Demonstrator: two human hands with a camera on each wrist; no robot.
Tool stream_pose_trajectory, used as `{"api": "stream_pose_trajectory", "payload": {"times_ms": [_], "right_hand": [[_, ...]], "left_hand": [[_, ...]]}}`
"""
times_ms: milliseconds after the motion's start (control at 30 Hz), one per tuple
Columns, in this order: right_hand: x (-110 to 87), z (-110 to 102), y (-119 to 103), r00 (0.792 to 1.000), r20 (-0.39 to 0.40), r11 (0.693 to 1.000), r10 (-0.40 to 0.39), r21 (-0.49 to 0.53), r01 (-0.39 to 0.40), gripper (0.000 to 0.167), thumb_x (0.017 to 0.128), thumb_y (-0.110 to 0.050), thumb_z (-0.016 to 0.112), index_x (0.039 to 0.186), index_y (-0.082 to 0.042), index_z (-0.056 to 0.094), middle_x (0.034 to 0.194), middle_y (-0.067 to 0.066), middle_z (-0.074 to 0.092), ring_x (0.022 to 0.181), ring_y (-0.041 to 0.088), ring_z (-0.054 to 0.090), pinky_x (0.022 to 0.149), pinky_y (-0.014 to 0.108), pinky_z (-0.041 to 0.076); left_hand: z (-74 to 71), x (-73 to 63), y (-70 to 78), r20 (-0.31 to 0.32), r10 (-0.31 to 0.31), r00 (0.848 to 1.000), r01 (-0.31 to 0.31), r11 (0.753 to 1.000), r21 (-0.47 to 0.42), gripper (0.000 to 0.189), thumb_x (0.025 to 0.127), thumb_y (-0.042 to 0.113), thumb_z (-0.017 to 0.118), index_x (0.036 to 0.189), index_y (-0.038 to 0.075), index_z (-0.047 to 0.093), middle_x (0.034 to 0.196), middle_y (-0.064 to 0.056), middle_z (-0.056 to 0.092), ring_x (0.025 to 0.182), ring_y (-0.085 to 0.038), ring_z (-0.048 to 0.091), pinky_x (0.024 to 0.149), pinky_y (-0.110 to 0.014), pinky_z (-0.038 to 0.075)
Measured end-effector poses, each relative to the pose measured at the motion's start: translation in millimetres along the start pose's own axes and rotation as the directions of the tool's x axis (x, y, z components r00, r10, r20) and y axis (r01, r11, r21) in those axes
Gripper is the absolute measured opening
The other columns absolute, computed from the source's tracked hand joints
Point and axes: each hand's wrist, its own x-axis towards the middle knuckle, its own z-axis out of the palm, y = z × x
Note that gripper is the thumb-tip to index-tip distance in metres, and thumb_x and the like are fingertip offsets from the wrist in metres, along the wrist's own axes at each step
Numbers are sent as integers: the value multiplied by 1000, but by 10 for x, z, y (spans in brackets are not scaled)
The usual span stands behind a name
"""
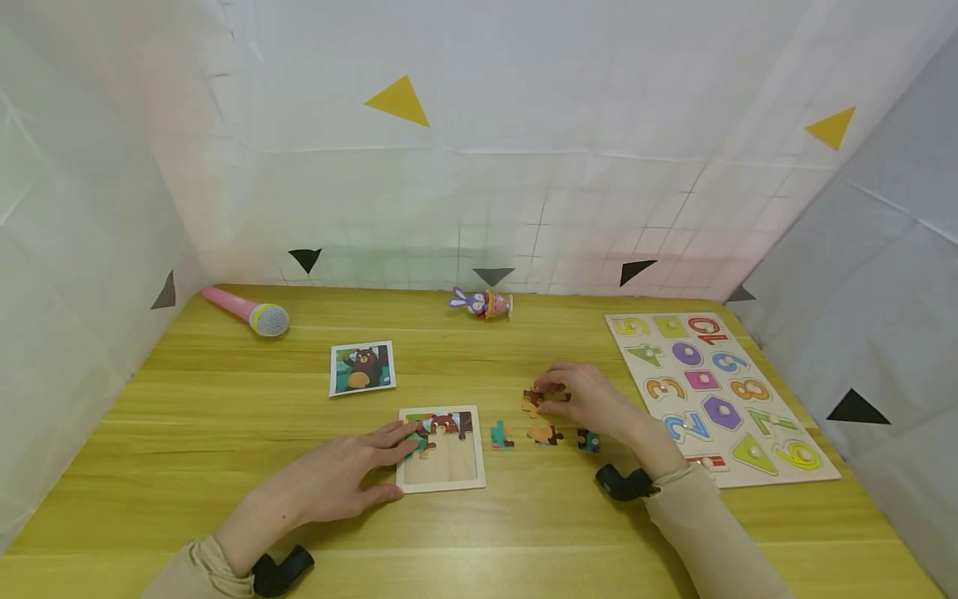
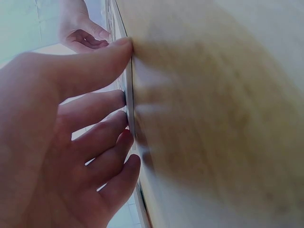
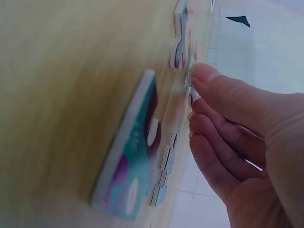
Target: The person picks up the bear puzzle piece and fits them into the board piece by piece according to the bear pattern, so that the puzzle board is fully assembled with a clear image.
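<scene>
A square wooden jigsaw tray (image 1: pixel 452 462) lies in front of me, its upper and left parts filled with bear-picture pieces. My left hand (image 1: pixel 340 470) rests at its left side, fingers extended over the edge, thumb at the lower left corner. The left wrist view shows that hand's thumb (image 2: pixel 95 71) and fingertips against the tray's edge. To the right of the tray, my right hand (image 1: pixel 591 403) pinches a brown puzzle piece (image 1: pixel 532 402), partly covered by the fingers. Close by lie a teal piece (image 1: pixel 501 435), an orange-brown piece (image 1: pixel 545 435) and a dark teal piece (image 1: pixel 587 441).
A bear picture card (image 1: pixel 362 368) lies behind the tray. A pink microphone (image 1: pixel 243 311) is at the back left, a purple rabbit toy (image 1: pixel 479 303) at the back middle. On the right lies a number-and-shape board (image 1: pixel 720 399). White sheeting (image 1: pixel 524 191) encloses the table.
</scene>
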Motion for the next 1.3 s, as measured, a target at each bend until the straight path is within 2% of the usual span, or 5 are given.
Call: {"api": "stream_pose_trajectory", "payload": {"times_ms": [400,667,833,1000,1300], "right_hand": [[10,-34,-57,1000,1,1000,0,12,0,26,88,-16,78,110,-4,73,103,6,71,91,19,69,78,37,59],[155,-26,-384,998,66,999,-9,41,6,29,90,-23,76,115,-9,72,108,1,70,99,19,68,85,39,58],[291,71,-612,992,102,995,-80,70,73,27,90,-21,75,114,-8,72,109,1,69,101,17,67,86,37,58],[422,204,-783,981,128,989,-146,46,141,26,90,-22,76,113,-9,73,108,0,70,98,15,67,85,31,57],[521,400,-932,956,203,977,-212,38,208,26,90,-23,76,111,-9,74,105,-1,68,95,11,64,84,22,53]], "left_hand": [[4,-2,0,-8,0,1000,0,1000,14,64,99,45,59,154,18,40,165,1,24,148,-28,33,109,-53,42],[4,3,2,-14,3,1000,-3,1000,22,65,99,43,61,154,17,41,165,-3,26,146,-29,36,109,-53,43],[-3,11,14,-13,-1,1000,1,999,37,64,98,43,62,154,17,42,164,-3,28,144,-31,40,108,-52,44],[-8,16,19,-21,5,1000,-3,998,59,63,98,43,62,152,17,44,164,-3,30,143,-31,41,108,-52,44],[-8,3,26,-38,17,999,-14,997,71,62,98,41,63,152,16,45,163,-2,31,145,-30,39,108,-52,44]]}}
